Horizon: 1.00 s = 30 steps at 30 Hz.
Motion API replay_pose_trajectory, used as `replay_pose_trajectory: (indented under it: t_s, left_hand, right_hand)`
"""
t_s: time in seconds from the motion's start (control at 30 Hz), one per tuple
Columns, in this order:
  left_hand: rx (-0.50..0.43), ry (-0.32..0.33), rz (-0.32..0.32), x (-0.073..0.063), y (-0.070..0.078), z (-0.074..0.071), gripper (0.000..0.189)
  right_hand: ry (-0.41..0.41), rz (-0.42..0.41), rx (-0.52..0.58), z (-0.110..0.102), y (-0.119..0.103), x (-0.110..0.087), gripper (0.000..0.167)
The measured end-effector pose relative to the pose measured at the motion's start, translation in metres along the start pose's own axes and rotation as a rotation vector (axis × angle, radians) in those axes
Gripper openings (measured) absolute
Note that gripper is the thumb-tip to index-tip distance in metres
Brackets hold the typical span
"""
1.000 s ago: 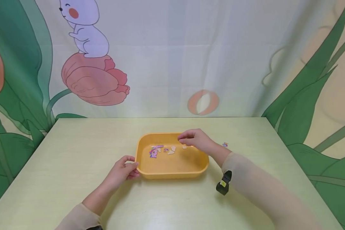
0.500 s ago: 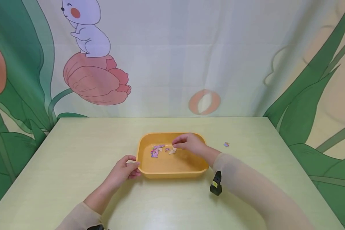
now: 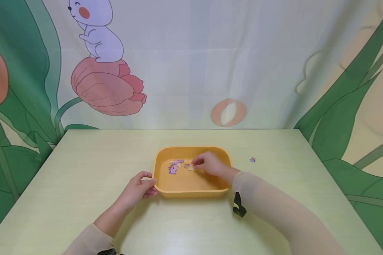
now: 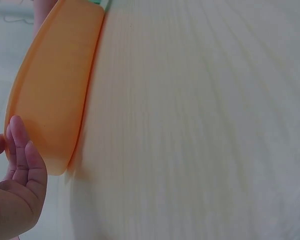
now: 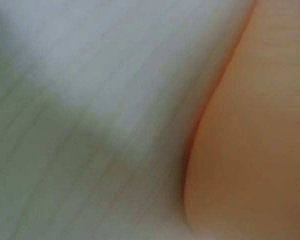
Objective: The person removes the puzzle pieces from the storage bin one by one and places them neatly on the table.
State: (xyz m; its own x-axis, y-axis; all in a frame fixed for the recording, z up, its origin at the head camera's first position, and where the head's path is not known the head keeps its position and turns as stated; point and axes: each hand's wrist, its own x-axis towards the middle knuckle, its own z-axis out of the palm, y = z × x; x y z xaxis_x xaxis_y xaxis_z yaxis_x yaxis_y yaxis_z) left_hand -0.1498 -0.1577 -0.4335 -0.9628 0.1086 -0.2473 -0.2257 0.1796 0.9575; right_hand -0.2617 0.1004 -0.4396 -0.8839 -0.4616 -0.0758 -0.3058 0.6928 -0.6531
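Head view: large green leaves (image 3: pixel 22 53) rose at far left on a printed backdrop (image 3: pixel 185 63), where a white rabbit (image 3: pixel 103 44) sat on a pink flower (image 3: pixel 108 88). Before it, a person in beige sleeves (image 3: pixel 89 242) worked at a pale surface (image 3: pixel 67 177). The left hand (image 3: pixel 139 186) held the left end of an orange tray (image 3: pixel 191 194), its grip pinching the wall between thumb and fingers, the latter along the outside in the left wrist view. Inside the tray, toward its left, lay a pink-and-purple piece (image 3: pixel 173 168); just right of it were a small multicoloured piece (image 3: pixel 186 165) and a pale piece (image 3: pixel 191 168). The right hand (image 3: pixel 210 164) reached in over the tray's right side, fingertips bent down at the pale piece; whether its grip pinched that piece could not be told. A black wrist device (image 3: pixel 238 205) hung below the sleeve. Beyond the tray, at right, a bright piece (image 3: pixel 253 159) lay on the surface.
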Motion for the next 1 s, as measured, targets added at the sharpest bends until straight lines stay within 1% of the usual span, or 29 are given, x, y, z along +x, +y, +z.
replay_pose_trajectory:
  t_s: [0.17, 0.27, 0.53, 0.7, 0.77, 0.93, 1.0]
  left_hand:
    - [0.002, 0.004, -0.002, 0.0002, 0.0001, -0.0002, 0.029]
    - [0.002, -0.001, 0.0, 0.0005, -0.001, -0.0005, 0.029]
    - [-0.014, -0.001, -0.005, 0.0026, -0.0041, -0.0009, 0.03]
    - [-0.01, 0.0, -0.004, 0.003, -0.0047, -0.0008, 0.03]
    - [-0.011, 0.0, -0.001, 0.0023, -0.004, -0.0007, 0.03]
    - [-0.012, 0.001, 0.001, 0.0009, -0.0023, -0.0006, 0.029]
    - [-0.01, 0.001, 0.001, 0.0011, -0.0024, -0.0007, 0.029]
  right_hand:
    - [-0.029, -0.045, -0.115, 0.0036, 0.0009, 0.0012, 0.014]
    - [-0.047, -0.058, -0.153, 0.0049, 0.0, 0.0009, 0.013]
    - [-0.031, -0.129, -0.251, 0.0044, -0.0021, -0.0021, 0.006]
    - [-0.044, -0.175, -0.348, 0.0045, -0.0041, -0.0035, 0.005]
    - [-0.044, -0.22, -0.383, 0.005, -0.0043, -0.0039, 0.006]
    - [-0.055, -0.285, -0.409, 0.0057, -0.0046, -0.0048, 0.01]
    - [-0.063, -0.298, -0.438, 0.0055, -0.0055, -0.0053, 0.01]
